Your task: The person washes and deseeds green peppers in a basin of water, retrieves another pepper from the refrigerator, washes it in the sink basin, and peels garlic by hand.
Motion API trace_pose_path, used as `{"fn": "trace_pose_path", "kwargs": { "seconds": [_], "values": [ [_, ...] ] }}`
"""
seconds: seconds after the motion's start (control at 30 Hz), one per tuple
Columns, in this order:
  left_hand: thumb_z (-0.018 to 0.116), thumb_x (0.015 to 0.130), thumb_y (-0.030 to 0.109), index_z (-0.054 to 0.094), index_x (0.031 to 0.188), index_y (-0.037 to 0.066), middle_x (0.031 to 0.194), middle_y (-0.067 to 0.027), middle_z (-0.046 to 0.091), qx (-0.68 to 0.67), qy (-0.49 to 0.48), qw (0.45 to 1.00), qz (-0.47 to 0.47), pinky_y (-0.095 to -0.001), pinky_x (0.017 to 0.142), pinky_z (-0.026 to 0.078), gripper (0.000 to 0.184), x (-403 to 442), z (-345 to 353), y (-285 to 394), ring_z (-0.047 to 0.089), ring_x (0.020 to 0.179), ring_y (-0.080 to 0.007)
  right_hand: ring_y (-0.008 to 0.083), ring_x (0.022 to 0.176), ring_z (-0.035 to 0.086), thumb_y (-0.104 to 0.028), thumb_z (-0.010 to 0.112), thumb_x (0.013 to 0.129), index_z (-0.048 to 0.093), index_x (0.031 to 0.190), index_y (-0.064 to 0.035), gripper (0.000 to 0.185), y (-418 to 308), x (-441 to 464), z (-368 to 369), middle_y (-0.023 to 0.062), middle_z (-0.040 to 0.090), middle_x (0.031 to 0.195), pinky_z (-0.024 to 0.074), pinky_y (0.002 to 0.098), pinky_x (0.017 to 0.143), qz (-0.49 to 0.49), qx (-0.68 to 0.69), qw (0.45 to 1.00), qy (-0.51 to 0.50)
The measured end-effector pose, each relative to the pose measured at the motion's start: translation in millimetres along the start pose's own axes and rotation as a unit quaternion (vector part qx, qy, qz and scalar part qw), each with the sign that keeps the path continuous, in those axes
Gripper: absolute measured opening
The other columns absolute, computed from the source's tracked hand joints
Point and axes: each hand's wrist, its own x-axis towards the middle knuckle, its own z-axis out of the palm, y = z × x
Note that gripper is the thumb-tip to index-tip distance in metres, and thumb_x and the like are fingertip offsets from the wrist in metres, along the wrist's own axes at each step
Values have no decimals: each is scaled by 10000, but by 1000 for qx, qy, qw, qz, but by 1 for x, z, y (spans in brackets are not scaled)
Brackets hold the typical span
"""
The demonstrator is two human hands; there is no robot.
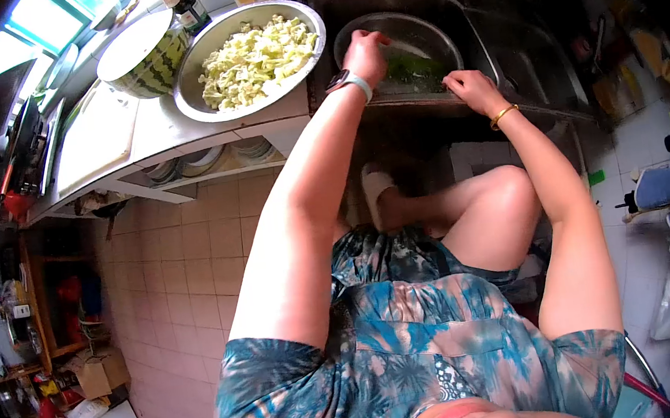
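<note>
A metal basin [419, 30] sits in the sink, with green leafy bits [410, 69] low inside it, perhaps in water. My left hand [366, 55], below a watch, is over the left part of this basin with its fingers curled; what they hold, if anything, is hidden. At the basin's near right rim is my right hand [473, 90], its fingers closed at the edge. A gold bangle [504, 115] circles the right wrist. Left of the sink, a wide metal bowl [188, 82] holds pale, chopped cauliflower [254, 64].
A cut watermelon [141, 56] stands beside the bowl, near a cutting board [99, 136] and a green bottle [185, 8]. A second sink bowl [530, 58] lies to the right. Stacked plates [251, 150] sit under the counter. Slippers [663, 183] hang on the right wall.
</note>
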Motion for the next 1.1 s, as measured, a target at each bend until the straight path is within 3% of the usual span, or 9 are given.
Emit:
{"fn": "trace_pose_path", "kwargs": {
  "seconds": [0.03,0.1,0.17,0.27,0.37,0.5,0.67,0.97,1.1],
  "values": [
    [574,762,-26,674,1026,65,1147,-224,571,28,-18,999,-2,-406,897,498,297,0,7,-6,591,1060,-378,404,880,606,-391,504,919,664,881,-44,384,1,-5,3,201,651,887,475,455,751,14,9,1000,8],
    [628,786,109,708,985,99,1121,-247,621,202,-278,937,-53,-398,904,500,215,27,54,-38,601,1092,-356,415,842,603,-389,502,916,657,832,-70,365,4,-4,3,194,646,848,479,476,724,18,-26,999,17],
    [632,802,223,718,981,95,1092,-229,656,215,-301,928,-39,-406,898,503,237,39,75,-56,617,1085,-338,418,829,601,-383,508,912,654,828,-61,364,1,-5,0,200,642,838,481,476,715,19,-30,999,21],
    [597,822,242,708,993,54,1102,-194,663,267,-444,847,120,-418,883,506,277,33,89,-76,632,1054,-331,409,833,607,-368,519,908,661,839,-55,350,-1,-5,-1,198,647,844,483,469,713,13,-35,999,23],
    [581,797,200,704,901,22,917,-219,679,189,-286,939,18,-445,735,532,241,18,56,-34,666,846,-374,397,836,616,-353,535,903,676,870,-54,333,-3,-7,-1,191,655,851,484,463,714,-11,-14,999,50],
    [559,769,108,693,993,69,914,-217,673,145,-147,973,100,-464,767,533,264,19,39,-24,656,871,-385,380,837,627,-332,548,900,686,919,-53,312,-11,-8,-7,182,666,864,487,432,712,12,21,1000,16],
    [614,742,79,662,1039,79,986,-182,667,134,-150,965,170,-451,851,506,301,-10,19,1,633,968,-350,370,830,630,-333,538,913,674,935,-28,335,-4,-9,-11,188,661,859,479,412,702,24,16,999,-27],
    [677,774,80,595,1066,75,1157,-102,606,-15,97,961,260,-386,822,521,303,-142,-108,57,617,974,-294,322,720,625,-366,511,933,672,858,6,413,20,-11,-4,168,651,754,461,377,665,-20,26,998,-46],
    [626,801,49,633,1087,72,1101,-109,649,14,127,991,27,-365,846,520,287,-271,-164,3,632,978,-285,294,716,645,-349,515,934,666,851,21,408,18,1,-5,170,654,752,464,372,657,-7,28,997,-69]
  ]
}}
